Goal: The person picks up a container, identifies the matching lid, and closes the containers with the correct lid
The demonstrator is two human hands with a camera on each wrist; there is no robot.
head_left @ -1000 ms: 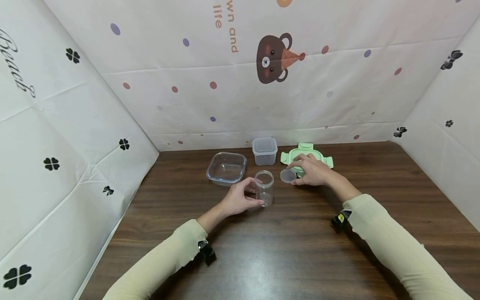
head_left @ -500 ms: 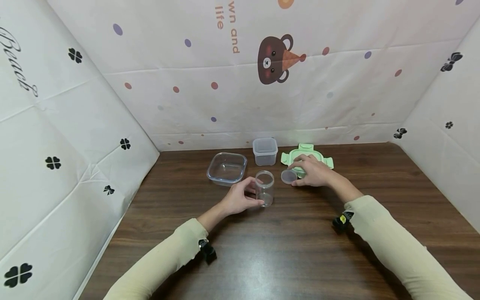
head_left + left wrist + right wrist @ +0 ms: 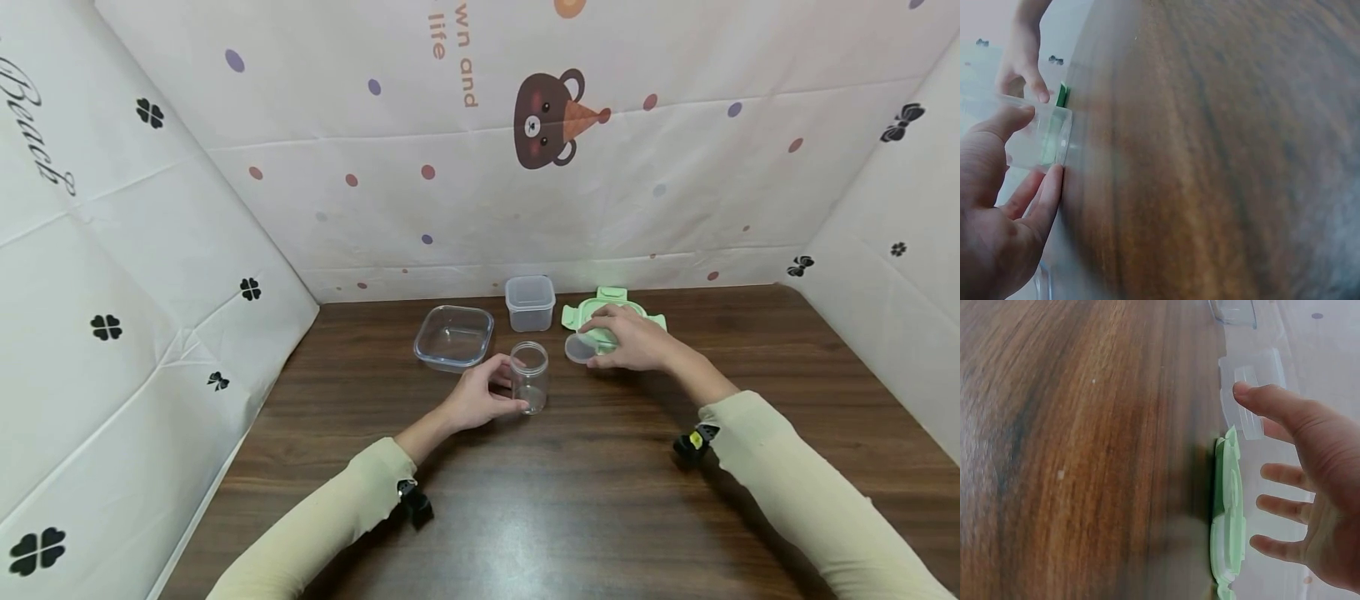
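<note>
Two-handed work at a dark wooden tabletop (image 3: 495, 500), as I follow it from my remote station. With the left grip (image 3: 476, 398) I hold the clear jar (image 3: 531, 383), thumb on one side and fingers on the other; it stands upright, its mouth uncovered. With the right grip (image 3: 632, 340) I pinch the round translucent lid (image 3: 581, 348) narrowly between thumb and index finger, the remaining fingers spread. The lid lies to the right of the jar, apart from it and close against the green clip-on lid (image 3: 1232, 506); whether it touches the tabletop I cannot tell. Behind stand the square plastic box (image 3: 529, 304) and, to its left, the glass dish (image 3: 453, 335).

I judge the step in hand to be taking up the lid. The next move probably calls for me to raise it clear of its green neighbour, carry it level to the jar and centre it over the rim, the left grip bracing the jar against tipping.
</note>
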